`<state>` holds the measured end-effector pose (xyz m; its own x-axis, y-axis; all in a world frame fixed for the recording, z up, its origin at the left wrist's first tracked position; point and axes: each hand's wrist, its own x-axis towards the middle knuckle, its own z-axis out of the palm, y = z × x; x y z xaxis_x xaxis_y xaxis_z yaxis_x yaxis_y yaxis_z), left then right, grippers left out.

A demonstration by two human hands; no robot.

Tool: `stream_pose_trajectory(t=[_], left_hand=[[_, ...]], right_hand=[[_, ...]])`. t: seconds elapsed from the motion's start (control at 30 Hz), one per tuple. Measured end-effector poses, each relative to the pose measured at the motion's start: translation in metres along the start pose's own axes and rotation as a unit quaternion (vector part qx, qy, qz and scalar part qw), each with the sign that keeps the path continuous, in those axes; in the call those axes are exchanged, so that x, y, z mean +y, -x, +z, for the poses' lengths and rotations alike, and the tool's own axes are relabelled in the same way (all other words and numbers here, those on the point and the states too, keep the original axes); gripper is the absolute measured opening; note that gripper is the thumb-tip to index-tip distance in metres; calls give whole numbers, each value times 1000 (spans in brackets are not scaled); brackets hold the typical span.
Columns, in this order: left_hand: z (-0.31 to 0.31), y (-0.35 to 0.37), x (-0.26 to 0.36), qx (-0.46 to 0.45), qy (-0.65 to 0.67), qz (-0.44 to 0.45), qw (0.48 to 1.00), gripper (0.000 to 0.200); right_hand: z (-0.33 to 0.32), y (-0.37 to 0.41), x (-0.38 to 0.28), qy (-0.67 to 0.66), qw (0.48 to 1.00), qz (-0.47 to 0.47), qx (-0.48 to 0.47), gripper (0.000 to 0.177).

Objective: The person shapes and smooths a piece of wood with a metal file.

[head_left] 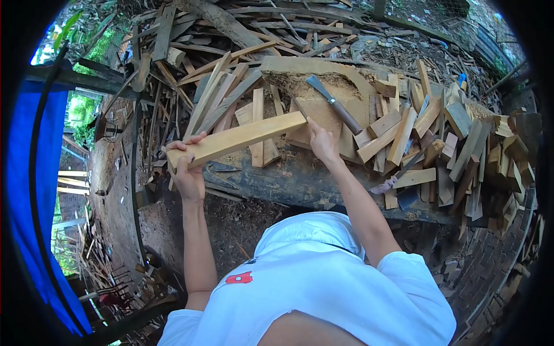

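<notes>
A long pale wooden plank (239,138) lies slanted across the front of a worn wooden chopping block (323,86). My left hand (187,167) grips the plank's near-left end. My right hand (322,141) rests at its far-right end, fingers on the wood where it meets the block. A cleaver-like knife (333,104) with a dark handle lies on the block just beyond my right hand, untouched.
Stacks of short cut wood pieces (438,138) fill the right side. Long offcuts and slats (219,92) pile up behind and left of the block. A blue tarp (34,190) hangs at the far left. Dirt ground lies below.
</notes>
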<state>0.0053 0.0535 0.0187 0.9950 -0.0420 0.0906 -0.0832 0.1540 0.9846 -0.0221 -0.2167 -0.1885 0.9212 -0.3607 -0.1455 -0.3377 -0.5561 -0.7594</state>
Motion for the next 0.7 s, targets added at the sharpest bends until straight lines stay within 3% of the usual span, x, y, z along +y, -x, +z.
stream_pose_trajectory(t=[0.2,0.33,0.5,0.6,0.7], left_hand=[[-5,3,-3,-6,-15,6,1000,22],[-2,1,-3,-1,-4,2,1000,19],[-18,9,-24,101,33,-8,994,12],[-29,20,-41,161,40,-27,986,7],[-31,22,-46,202,50,-31,978,11]], right_hand=[[-16,30,-10,-10,999,2,-42,38],[4,0,13,-21,999,18,-27,40],[16,16,20,-132,989,-2,65,43],[-8,32,-7,-136,989,57,11,43],[1,26,-5,-117,992,38,-18,43]])
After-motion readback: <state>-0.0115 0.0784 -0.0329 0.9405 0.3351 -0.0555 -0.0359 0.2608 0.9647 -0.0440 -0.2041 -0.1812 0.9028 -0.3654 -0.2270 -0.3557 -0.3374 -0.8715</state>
